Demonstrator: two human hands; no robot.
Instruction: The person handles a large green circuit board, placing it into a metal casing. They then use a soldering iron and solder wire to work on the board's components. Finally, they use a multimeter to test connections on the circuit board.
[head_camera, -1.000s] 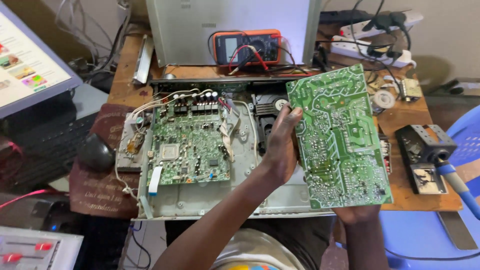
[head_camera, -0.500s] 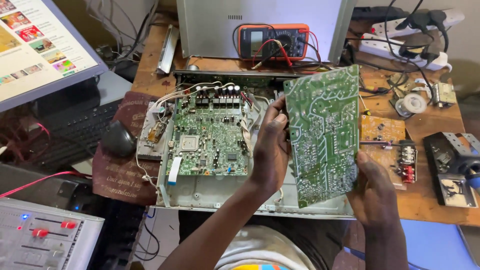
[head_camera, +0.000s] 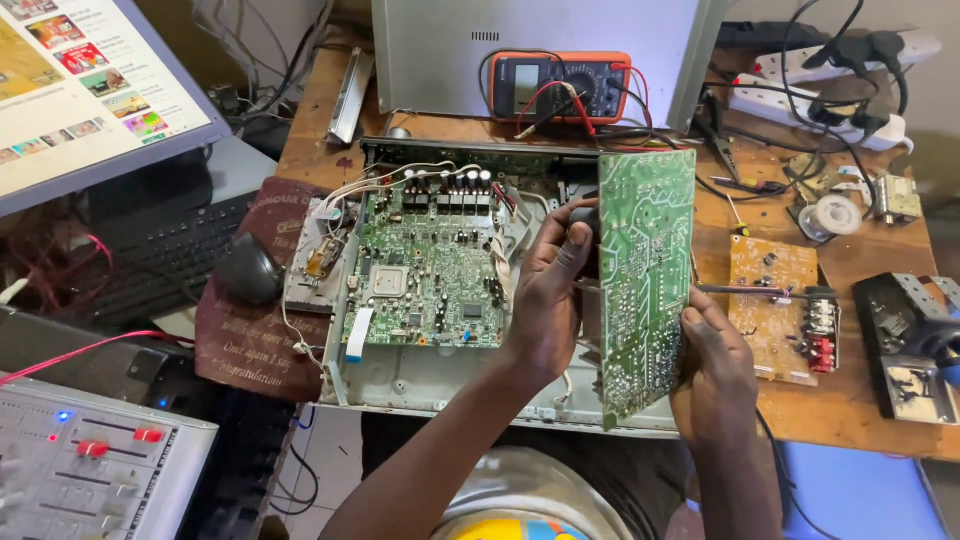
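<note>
both hands, left hand and right hand, hold one green circuit board

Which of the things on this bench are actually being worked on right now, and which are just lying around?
In hand:
- green circuit board, held on edge by left hand and right hand
- open metal chassis with its main board

Lying about:
- orange multimeter
- small brown board
- solder reel
- mouse
- keyboard

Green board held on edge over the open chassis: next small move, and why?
Probably keep tilting the green circuit board to bring its hidden face up toward the camera. It stands nearly on edge, solder side showing, with the left hand on its left edge and the right hand at its lower right, above the open chassis.
</note>
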